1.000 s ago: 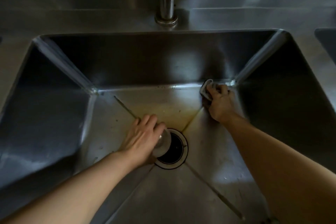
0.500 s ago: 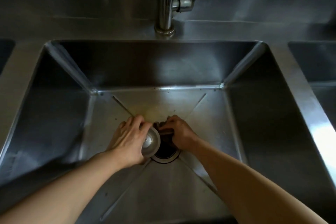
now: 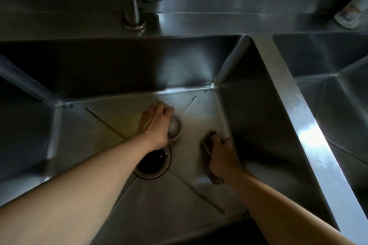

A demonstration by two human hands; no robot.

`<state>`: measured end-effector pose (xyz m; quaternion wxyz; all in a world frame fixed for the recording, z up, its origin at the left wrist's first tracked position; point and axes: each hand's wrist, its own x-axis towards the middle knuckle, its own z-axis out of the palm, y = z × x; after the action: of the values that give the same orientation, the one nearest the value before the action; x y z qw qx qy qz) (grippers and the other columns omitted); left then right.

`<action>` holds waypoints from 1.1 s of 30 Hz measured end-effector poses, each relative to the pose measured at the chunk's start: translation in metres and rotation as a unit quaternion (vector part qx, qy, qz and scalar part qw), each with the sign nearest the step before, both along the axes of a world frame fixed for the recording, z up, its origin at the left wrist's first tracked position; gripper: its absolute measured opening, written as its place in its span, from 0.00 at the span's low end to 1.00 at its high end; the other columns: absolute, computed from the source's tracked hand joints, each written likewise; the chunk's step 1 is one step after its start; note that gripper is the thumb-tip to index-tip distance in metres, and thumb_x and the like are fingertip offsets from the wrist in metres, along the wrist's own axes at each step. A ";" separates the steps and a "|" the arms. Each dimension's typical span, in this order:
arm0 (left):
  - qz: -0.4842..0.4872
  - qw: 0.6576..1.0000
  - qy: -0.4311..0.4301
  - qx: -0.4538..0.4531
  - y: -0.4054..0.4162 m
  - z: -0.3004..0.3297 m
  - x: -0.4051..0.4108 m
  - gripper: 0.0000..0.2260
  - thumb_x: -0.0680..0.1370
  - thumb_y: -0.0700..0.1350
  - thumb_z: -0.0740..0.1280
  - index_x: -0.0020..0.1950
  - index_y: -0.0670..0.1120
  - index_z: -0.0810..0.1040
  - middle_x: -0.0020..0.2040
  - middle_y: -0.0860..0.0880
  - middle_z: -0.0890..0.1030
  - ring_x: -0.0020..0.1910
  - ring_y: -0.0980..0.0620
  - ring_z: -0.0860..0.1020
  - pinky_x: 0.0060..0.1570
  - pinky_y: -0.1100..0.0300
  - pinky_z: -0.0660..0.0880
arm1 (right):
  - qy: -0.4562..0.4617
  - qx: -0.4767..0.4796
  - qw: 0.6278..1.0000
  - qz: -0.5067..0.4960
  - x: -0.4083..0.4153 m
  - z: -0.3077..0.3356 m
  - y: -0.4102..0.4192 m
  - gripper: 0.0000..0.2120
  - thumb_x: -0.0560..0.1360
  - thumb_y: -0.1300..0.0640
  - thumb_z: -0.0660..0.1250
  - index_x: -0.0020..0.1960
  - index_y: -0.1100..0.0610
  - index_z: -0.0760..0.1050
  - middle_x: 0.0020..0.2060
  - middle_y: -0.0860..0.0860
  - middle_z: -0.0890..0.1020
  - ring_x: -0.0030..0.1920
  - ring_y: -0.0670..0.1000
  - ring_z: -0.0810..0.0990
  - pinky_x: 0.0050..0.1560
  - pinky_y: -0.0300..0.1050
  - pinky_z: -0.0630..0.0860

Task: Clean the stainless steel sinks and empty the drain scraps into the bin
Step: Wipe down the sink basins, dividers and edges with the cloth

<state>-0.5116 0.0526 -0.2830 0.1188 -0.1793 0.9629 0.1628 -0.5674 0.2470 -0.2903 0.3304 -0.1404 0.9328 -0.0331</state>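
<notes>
I look down into a deep stainless steel sink (image 3: 123, 69). My left hand (image 3: 154, 124) grips a round metal drain stopper (image 3: 175, 129) and holds it just above and beyond the open drain hole (image 3: 153, 163). My right hand (image 3: 223, 157) holds a dark cloth (image 3: 207, 151) against the sink floor, close to the right wall. The drain opening is dark, and my left forearm covers part of its rim.
A faucet (image 3: 130, 0) rises behind the sink at the back ledge. A second sink (image 3: 328, 61) lies to the right past a shiny divider (image 3: 310, 137). A white bottle (image 3: 352, 12) stands at the far right on the back ledge.
My right hand moved with the cloth from the back right corner to the drain, then to the right side of the floor. My left hand carried the stopper farther back. My view shifted right.
</notes>
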 end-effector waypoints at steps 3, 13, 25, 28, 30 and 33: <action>-0.005 1.000 -0.002 -0.002 0.005 -0.013 -0.030 0.29 0.66 0.52 0.75 0.63 0.51 0.68 0.65 0.48 0.65 0.63 0.44 0.65 0.58 0.52 0.68 | -0.026 -0.013 0.998 0.062 0.019 -0.001 -0.019 0.34 0.77 0.58 0.62 0.77 0.52 0.47 0.70 0.61 0.56 0.67 0.63 0.65 0.66 0.52 0.67; -0.071 0.997 -0.040 -0.008 0.025 -0.029 -0.072 0.35 0.64 0.49 0.76 0.67 0.47 0.65 0.65 0.45 0.64 0.66 0.41 0.62 0.60 0.50 0.66 | -0.092 -0.040 0.991 0.088 0.049 -0.015 -0.056 0.30 0.80 0.58 0.58 0.77 0.54 0.48 0.72 0.61 0.53 0.70 0.64 0.56 0.65 0.54 0.68; 0.006 0.999 -0.026 0.034 -0.017 -0.003 -0.016 0.31 0.73 0.44 0.69 0.74 0.48 0.61 0.74 0.47 0.60 0.72 0.44 0.62 0.68 0.52 0.64 | -0.129 -0.111 0.984 -0.060 0.050 0.013 -0.047 0.16 0.80 0.55 0.55 0.68 0.55 0.64 0.50 0.49 0.71 0.46 0.52 0.74 0.52 0.45 0.69; 0.009 0.998 -0.053 0.026 -0.025 0.004 0.014 0.29 0.73 0.44 0.68 0.72 0.49 0.63 0.72 0.48 0.62 0.69 0.44 0.66 0.65 0.53 0.67 | -0.081 -0.005 0.994 -0.074 0.037 0.024 -0.025 0.20 0.81 0.54 0.54 0.71 0.55 0.58 0.65 0.56 0.67 0.59 0.59 0.73 0.59 0.48 0.71; 0.014 0.997 -0.073 0.027 -0.028 0.008 0.031 0.29 0.73 0.46 0.70 0.72 0.48 0.64 0.70 0.47 0.63 0.68 0.44 0.66 0.63 0.52 0.68 | -0.093 0.108 0.989 -0.050 0.029 0.025 -0.009 0.26 0.78 0.55 0.58 0.74 0.57 0.56 0.70 0.60 0.61 0.67 0.62 0.68 0.63 0.49 0.68; 0.014 0.996 -0.088 0.030 -0.030 0.010 0.050 0.29 0.72 0.47 0.71 0.71 0.47 0.65 0.68 0.45 0.65 0.66 0.43 0.68 0.63 0.51 0.69 | -0.122 0.240 0.963 -0.017 0.033 0.024 0.002 0.27 0.78 0.54 0.57 0.74 0.61 0.58 0.71 0.60 0.63 0.70 0.62 0.64 0.64 0.54 0.66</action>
<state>-0.4615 0.0223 -0.2730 0.2062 -0.2031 0.9407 0.1771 -0.5344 0.2485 -0.2663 0.4653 -0.0362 0.8681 0.1692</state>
